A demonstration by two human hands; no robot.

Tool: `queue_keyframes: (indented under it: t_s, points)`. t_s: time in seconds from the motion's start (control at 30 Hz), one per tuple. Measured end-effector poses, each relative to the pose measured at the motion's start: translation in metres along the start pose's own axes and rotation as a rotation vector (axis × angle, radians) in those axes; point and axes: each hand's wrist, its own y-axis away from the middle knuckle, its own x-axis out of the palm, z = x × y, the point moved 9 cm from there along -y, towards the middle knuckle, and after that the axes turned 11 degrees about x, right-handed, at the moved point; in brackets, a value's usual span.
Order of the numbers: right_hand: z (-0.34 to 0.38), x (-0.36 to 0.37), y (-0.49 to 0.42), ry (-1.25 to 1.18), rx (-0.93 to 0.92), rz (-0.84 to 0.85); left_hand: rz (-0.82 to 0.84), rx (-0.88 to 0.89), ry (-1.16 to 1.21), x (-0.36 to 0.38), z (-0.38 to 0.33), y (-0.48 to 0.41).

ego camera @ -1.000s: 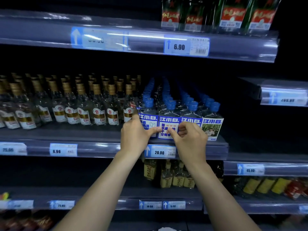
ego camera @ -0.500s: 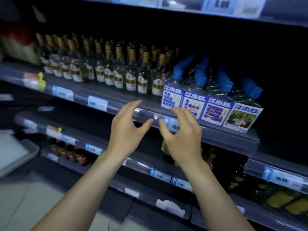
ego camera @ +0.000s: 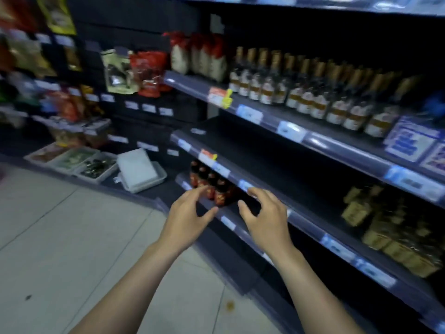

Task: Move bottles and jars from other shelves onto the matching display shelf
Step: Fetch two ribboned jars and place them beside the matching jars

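My left hand (ego camera: 190,216) and my right hand (ego camera: 266,218) hover side by side in front of a low shelf, fingers apart, holding nothing. Just beyond the fingertips stands a small cluster of dark bottles with red labels (ego camera: 212,186) on that low shelf. On the upper shelf (ego camera: 320,143) stands a long row of clear bottles with gold caps (ego camera: 313,92). Blue-labelled bottles (ego camera: 414,141) sit at the far right of that shelf, partly cut off. Yellow-labelled bottles (ego camera: 390,237) fill the right of a lower shelf.
Red-topped bags (ego camera: 199,56) stand left of the gold-cap bottles. Hanging snack packs (ego camera: 134,71) cover the wall at the left. White trays (ego camera: 96,162) and a white lidded box (ego camera: 139,172) lie on the low ledge. Pale tiled floor (ego camera: 72,237) spreads below left.
My view has swung left and down along the aisle. Both hands left the blue-labelled bottles, opened, and dropped to the low shelf with the red-labelled bottles.
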Motion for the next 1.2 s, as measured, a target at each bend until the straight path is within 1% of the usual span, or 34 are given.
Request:
queue_keyframes:
  t_s: [0.13,0.27,0.4,0.47,0.67,0.83,0.9,0.97,1.03,1.07,1.13,1.2]
  points:
    - [0.058,0.132,0.053,0.007,0.022,0.23,0.03,-0.173,-0.076,-0.075,0.099,0.085]
    - [0.118,0.26,0.114,0.043,0.005,0.425,0.063,-0.411,-0.088,-0.14,0.19,0.185]
    - [0.181,0.363,0.181,0.077,-0.035,0.615,0.015,-0.619,-0.108,-0.211,0.262,0.279]
    - [0.218,0.409,0.211,0.094,-0.105,0.707,-0.043,-0.716,-0.121,-0.248,0.29,0.32]
    - [0.334,0.538,0.307,0.142,-0.321,0.989,-0.286,-0.988,-0.135,-0.362,0.354,0.439]
    - [0.431,0.647,0.391,0.154,-0.507,1.169,-0.488,-1.179,-0.105,-0.464,0.407,0.533]
    - [0.484,0.69,0.416,0.126,-0.553,1.225,-0.591,-1.245,-0.1,-0.518,0.43,0.566]
    - [0.579,0.767,0.468,0.119,-0.691,1.319,-0.734,-1.368,-0.156,-0.602,0.472,0.626]
    - [0.617,0.797,0.496,0.144,-0.742,1.357,-0.773,-1.411,-0.204,-0.638,0.481,0.657]
    - [0.622,0.799,0.503,0.145,-0.77,1.367,-0.751,-1.421,-0.193,-0.639,0.481,0.661]
    - [0.638,0.806,0.513,0.115,-0.786,1.365,-0.759,-1.422,-0.198,-0.65,0.481,0.668]
    - [0.679,0.832,0.548,0.111,-0.835,1.42,-0.823,-1.462,-0.211,-0.683,0.49,0.696]
